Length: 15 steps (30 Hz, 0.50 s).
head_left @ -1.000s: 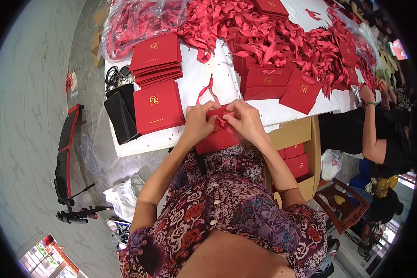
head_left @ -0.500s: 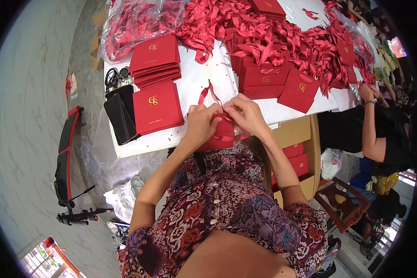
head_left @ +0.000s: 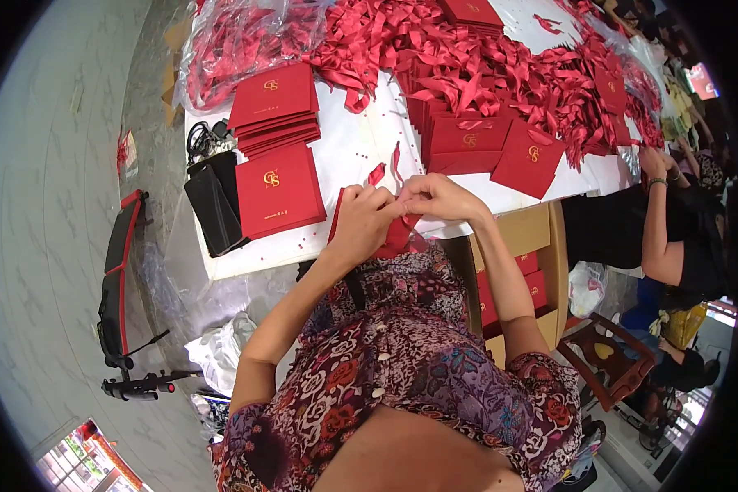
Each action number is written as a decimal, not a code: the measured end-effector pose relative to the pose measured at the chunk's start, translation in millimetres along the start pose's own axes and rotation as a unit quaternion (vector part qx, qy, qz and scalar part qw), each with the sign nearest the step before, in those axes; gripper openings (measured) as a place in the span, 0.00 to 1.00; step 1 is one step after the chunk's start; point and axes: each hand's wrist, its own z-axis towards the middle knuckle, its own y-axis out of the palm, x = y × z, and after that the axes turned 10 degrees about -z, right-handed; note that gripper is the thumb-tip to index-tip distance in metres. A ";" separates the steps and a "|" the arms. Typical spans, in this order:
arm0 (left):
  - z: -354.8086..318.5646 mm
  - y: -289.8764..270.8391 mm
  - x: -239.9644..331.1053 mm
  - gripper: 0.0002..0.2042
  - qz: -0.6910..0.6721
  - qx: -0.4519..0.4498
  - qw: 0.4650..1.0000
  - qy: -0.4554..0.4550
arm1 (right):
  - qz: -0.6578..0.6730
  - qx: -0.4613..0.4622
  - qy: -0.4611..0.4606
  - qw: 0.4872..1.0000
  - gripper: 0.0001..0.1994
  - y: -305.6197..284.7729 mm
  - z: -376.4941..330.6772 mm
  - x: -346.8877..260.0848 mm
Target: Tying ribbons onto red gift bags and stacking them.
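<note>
We find the left hand [head_left: 361, 220] and right hand [head_left: 435, 197] both pinched shut on a red ribbon [head_left: 396, 168] above the red envelope [head_left: 398, 234]; tying in progress, next pull needs even tension.

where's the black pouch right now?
In the head view, the black pouch lies at the table's left edge, against the single red folder, left of the left hand.

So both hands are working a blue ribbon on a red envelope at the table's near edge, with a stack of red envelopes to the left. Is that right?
Not quite: the ribbon is red, not blue. The head view shows the left hand and the right hand together on it over a red envelope at the near edge of the table, with the stack of red envelopes to the left.
</note>
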 end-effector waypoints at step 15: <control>5.1 3.1 -21.8 0.08 -0.068 0.072 0.980 -0.173 | 0.034 0.356 0.088 0.930 0.11 15.4 -18.9 -18.0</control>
